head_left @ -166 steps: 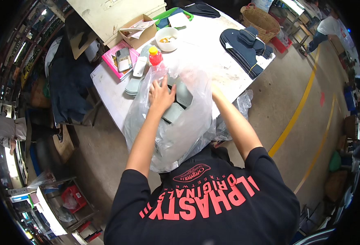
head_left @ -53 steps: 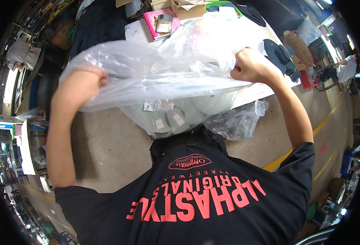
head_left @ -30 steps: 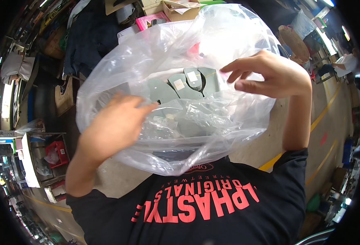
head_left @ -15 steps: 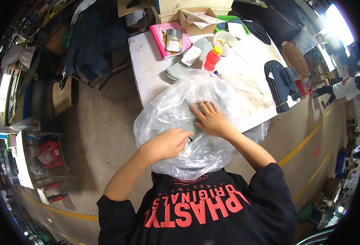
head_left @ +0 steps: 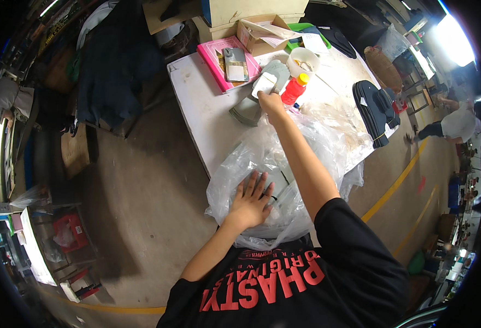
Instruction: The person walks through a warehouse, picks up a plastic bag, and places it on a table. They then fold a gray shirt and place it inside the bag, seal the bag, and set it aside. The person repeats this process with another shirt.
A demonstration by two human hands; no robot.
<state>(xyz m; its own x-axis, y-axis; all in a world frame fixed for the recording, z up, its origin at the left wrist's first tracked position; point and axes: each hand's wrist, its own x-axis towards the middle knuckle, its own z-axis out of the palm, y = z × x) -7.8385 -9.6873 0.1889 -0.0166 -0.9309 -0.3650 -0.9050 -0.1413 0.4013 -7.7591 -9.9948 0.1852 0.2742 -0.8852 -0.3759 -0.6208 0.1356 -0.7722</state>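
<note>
A large clear plastic bag (head_left: 226, 191) lies bunched over the table's near edge and against my shirt, with pale grey flat pieces (head_left: 276, 180) showing inside its mouth. My left hand (head_left: 251, 202) presses on these pieces, fingers spread, beside a small black strip. My right hand (head_left: 272, 105) reaches across the bag, its fingers closed at the near end of a white rounded block (head_left: 264, 83). That block rests on fanned grey flat pieces (head_left: 246, 112). Just right of this hand stands a red bottle (head_left: 293, 92) with a yellow cap.
On the white table (head_left: 191, 93) are a pink book (head_left: 212, 63) with a phone (head_left: 235, 65) on it, a white bowl (head_left: 302, 61), a cardboard box (head_left: 259, 41) and a green tray (head_left: 325, 39). Banded black pieces (head_left: 372, 112) lie at the right edge. Someone (head_left: 459, 123) is far right.
My right hand has left the bag and moved forward to the white block. My left hand has gone from bent fingers to lying spread on the grey pieces. The view has shifted slightly.
</note>
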